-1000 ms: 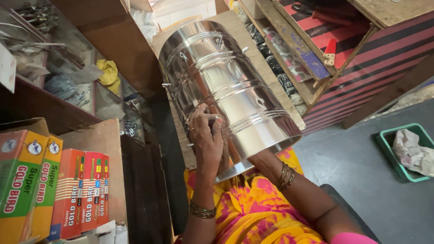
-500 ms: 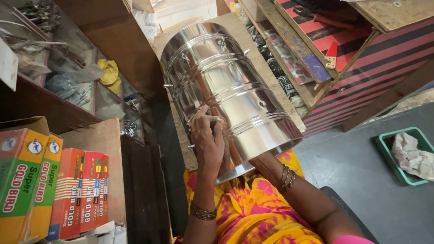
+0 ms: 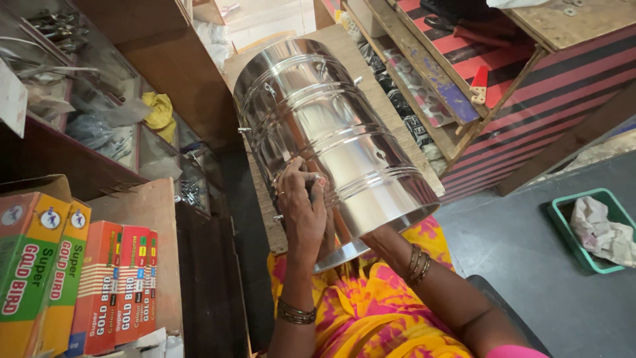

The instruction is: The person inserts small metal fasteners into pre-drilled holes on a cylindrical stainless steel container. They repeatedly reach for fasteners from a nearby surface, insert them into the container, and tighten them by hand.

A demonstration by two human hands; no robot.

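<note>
A large shiny steel drum (image 3: 331, 139) lies on its side on a wooden board (image 3: 262, 205), its open end toward me. My left hand (image 3: 301, 209) presses on the drum's outer wall near the rim, fingers curled around a small dark object I cannot identify. My right forearm, with bangles (image 3: 417, 262), reaches under the rim into the drum. The right hand itself is hidden inside. A bangle (image 3: 296, 311) sits on my left wrist above my yellow and pink clothing.
Colourful cardboard boxes (image 3: 73, 278) stand at the lower left on a wooden counter. Glass-fronted shelves with hardware (image 3: 79, 113) are at the left. A red and black striped cabinet (image 3: 530, 86) is at the right. A green tray with crumpled paper (image 3: 593, 229) lies on the grey floor.
</note>
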